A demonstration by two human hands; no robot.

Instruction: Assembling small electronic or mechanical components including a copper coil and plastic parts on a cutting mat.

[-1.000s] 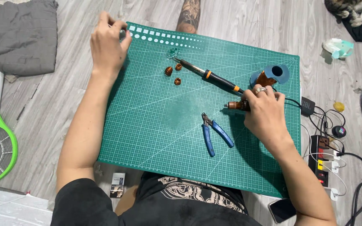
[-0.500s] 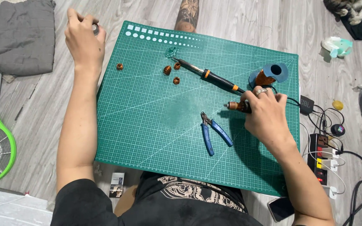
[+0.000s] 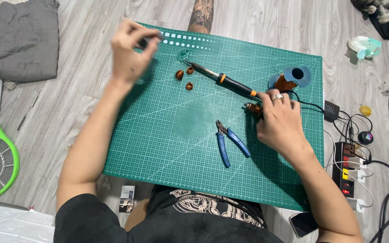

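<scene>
While my right hand clasps a copper part near the mat's right edge, my left hand pinches something small, blurred, at its far-left corner.

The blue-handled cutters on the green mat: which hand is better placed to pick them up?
Probably the right hand. It rests on the green mat just beside the blue-handled cutters, though it is pressing a small copper part. The left hand is far off at the mat's top corner, pinching something small.
</scene>
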